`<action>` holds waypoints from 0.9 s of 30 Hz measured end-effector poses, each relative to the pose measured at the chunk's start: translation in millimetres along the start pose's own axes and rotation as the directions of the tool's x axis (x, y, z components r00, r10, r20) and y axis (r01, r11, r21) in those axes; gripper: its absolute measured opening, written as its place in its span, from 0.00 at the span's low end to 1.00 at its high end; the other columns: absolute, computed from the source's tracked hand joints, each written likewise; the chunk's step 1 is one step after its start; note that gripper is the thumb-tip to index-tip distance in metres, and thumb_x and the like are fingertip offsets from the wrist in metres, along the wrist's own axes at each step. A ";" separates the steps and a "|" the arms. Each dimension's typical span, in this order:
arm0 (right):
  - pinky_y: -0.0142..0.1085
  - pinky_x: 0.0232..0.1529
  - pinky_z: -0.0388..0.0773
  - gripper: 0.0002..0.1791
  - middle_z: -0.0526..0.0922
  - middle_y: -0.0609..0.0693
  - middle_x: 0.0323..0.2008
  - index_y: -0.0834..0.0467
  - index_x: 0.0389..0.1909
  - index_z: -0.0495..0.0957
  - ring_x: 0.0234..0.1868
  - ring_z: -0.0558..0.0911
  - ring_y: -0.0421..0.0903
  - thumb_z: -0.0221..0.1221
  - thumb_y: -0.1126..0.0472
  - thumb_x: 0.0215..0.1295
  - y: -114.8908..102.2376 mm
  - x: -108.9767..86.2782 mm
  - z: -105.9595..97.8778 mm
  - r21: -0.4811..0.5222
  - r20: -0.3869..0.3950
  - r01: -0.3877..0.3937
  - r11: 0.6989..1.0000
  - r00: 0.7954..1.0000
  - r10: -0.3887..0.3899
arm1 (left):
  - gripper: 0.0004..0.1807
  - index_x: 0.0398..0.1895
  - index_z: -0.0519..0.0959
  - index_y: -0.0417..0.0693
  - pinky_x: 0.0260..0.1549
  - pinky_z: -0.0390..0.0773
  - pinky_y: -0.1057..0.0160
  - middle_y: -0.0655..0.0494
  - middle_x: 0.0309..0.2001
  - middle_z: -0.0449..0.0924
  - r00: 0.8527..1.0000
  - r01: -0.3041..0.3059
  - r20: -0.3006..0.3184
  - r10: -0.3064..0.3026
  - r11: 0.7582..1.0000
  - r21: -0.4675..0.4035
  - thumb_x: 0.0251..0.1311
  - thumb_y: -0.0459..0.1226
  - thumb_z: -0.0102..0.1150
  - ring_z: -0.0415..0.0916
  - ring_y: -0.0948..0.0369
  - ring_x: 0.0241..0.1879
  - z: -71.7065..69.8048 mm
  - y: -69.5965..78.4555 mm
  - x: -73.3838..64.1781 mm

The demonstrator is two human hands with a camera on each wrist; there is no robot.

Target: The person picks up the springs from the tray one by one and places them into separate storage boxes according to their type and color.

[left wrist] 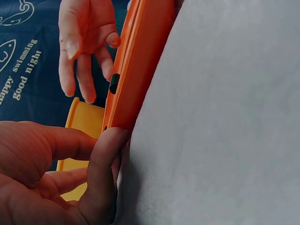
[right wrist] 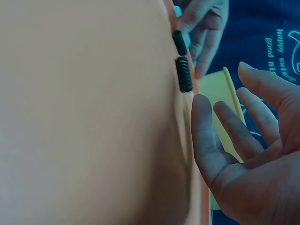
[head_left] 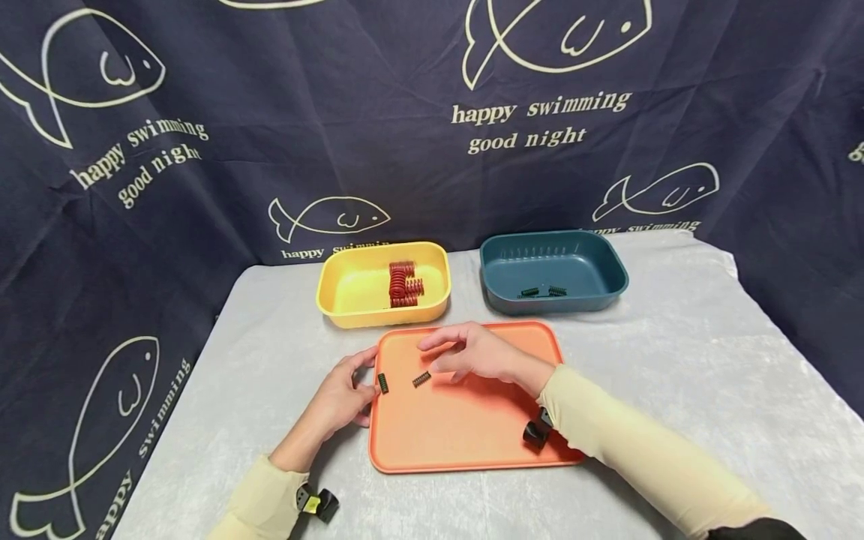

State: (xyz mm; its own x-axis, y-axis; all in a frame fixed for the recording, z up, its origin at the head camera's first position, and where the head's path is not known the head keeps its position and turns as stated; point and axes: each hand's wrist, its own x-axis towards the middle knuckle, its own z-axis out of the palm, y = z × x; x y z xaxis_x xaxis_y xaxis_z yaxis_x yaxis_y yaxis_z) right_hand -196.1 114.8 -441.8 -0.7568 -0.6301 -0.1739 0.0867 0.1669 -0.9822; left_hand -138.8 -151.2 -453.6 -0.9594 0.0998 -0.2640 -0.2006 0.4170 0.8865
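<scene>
Two small dark coil springs lie on the orange tray. One spring rests close inside the left rim; the other spring lies slantwise a little to its right. My left hand holds the tray's left edge, thumb at the rim beside the first spring. Over the tray, my right hand has parted, loosely bent fingers with nothing between them. Its fingertips are just right of the slanted spring. In the right wrist view, this nearer spring shows beside a fingertip.
Behind the tray, a yellow bin holds several red springs. A blue bin to its right contains several dark springs. A grey cloth covers the table, and a navy fish-print curtain hangs behind.
</scene>
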 end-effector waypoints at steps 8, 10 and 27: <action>0.32 0.28 0.84 0.20 0.87 0.61 0.46 0.67 0.55 0.83 0.31 0.83 0.46 0.68 0.74 0.61 7.6 6.1 13.9 -0.078 0.005 0.047 0.996 0.999 -0.047 | 0.41 0.77 0.67 0.46 0.15 0.87 0.54 0.43 0.63 0.66 1.000 -0.008 0.007 0.008 1.000 -0.009 0.58 0.18 0.56 0.78 0.57 0.24 -0.2 0.3 -0.2; 0.29 0.26 0.81 0.19 0.88 0.59 0.42 0.66 0.52 0.85 0.28 0.80 0.44 0.69 0.75 0.59 8.5 7.2 17.0 -0.149 -0.004 0.081 0.986 0.997 -0.082 | 0.41 0.77 0.67 0.46 0.15 0.87 0.54 0.43 0.63 0.66 1.000 -0.007 0.006 0.007 1.000 -0.009 0.58 0.18 0.56 0.78 0.57 0.24 -0.2 0.5 -0.2; 0.28 0.36 0.82 0.12 0.90 0.46 0.37 0.58 0.40 0.90 0.36 0.83 0.40 0.70 0.76 0.58 11.4 13.6 25.3 -0.392 -0.056 0.132 0.911 0.984 -0.167 | 0.40 0.77 0.67 0.47 0.16 0.87 0.54 0.43 0.63 0.65 1.000 0.001 0.005 -0.001 1.000 0.000 0.59 0.18 0.56 0.78 0.57 0.27 0.7 0.4 -1.3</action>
State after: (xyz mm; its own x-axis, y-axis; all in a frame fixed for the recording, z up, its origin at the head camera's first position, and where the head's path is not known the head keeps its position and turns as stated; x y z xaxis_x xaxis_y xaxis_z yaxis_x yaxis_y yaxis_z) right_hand -189.0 89.0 -457.2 -0.7957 -0.6057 -0.0033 -0.2747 0.3657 -0.8893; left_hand -137.6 -150.5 -453.1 -0.9582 0.1040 -0.2664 -0.2012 0.4169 0.8864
